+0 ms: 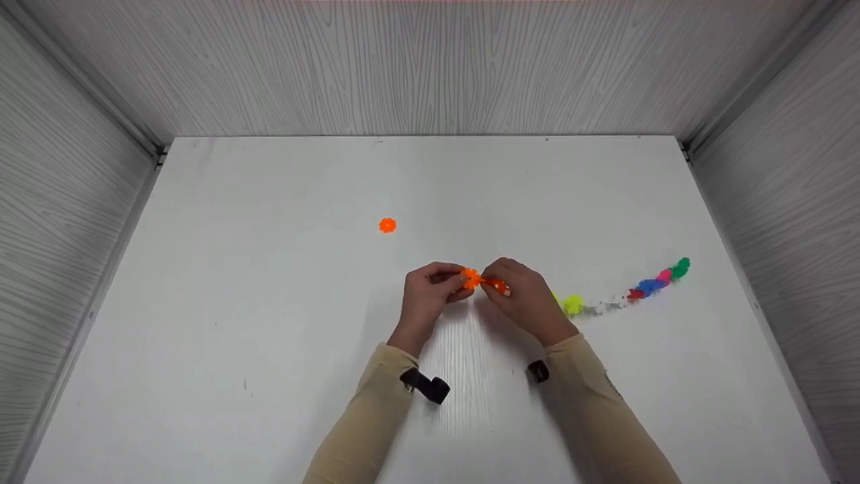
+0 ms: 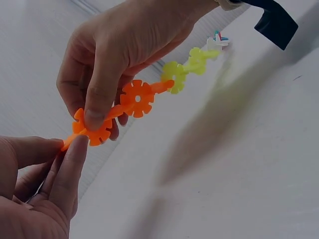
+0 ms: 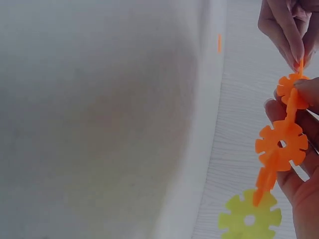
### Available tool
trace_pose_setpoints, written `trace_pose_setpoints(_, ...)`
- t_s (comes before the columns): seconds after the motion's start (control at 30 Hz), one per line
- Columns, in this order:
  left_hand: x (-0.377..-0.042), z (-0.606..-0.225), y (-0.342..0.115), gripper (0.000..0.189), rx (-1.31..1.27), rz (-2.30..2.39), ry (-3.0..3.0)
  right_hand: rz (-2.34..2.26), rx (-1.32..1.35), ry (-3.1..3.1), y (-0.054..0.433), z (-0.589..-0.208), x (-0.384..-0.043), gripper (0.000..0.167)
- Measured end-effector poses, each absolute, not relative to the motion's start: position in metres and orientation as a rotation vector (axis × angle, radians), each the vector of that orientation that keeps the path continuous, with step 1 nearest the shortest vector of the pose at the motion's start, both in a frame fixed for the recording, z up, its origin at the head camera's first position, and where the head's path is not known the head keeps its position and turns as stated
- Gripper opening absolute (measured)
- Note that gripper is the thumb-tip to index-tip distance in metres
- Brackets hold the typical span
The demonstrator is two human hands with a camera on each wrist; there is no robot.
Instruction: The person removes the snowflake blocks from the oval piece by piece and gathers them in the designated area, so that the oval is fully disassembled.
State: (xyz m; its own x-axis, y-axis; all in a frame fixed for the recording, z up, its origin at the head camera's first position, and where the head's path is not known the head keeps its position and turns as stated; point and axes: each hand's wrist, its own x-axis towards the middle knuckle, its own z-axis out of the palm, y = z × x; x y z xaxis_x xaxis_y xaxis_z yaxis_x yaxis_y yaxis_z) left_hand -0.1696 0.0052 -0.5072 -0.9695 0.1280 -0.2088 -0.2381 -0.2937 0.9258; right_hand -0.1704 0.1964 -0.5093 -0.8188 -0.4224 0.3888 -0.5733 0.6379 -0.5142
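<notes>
Left hand [image 2: 42, 179] pinches an orange disc [image 1: 471, 277]; the right hand [image 1: 521, 296] grips the touching end of the chain [image 2: 144, 92], thumb on its last disc. The chain trails rightward along the table [image 1: 269, 302]. Its thin discs should be light, fairly stiff, the joints easily tugged loose: best held at rims, beside slots. 1 spare disc [image 1: 388, 225] lies apart, beyond the hands.

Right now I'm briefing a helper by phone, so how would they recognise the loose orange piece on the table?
On the white tabletop, look past the left grip toward the back wall and slightly left. There lies a small, notched orange disc. Unlike the other orange pieces, held up in the air, it lies flat and alone.
</notes>
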Motion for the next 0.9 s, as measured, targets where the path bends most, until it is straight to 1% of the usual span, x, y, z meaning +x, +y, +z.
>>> trace_pose_setpoints(0.17, -0.1681, -0.5104, 0.0078, 0.022, -0.12, 2.382, 1.659, 0.859, 0.838, -2.597, 0.1979, -0.5135, -0.1703, 0.011)
trace_pose_setpoints(0.3, -0.1682, -0.511, 0.0091, 0.024, -0.102, 2.35, 1.697, 0.878, 0.853, -2.571, 0.1995, -0.5162, -0.1701, 0.011)
trace_pose_setpoints(0.53, -0.1701, -0.5097, 0.0078, 0.021, -0.095, 2.278, 1.829, 0.912, 0.925, -2.545, 0.2005, -0.515, -0.1697, 0.007)
trace_pose_setpoints(0.9, -0.1722, -0.5057, 0.0063, 0.016, -0.042, 2.222, 1.932, 0.889, 0.95, -2.529, 0.2009, -0.5171, -0.1718, 0.006)
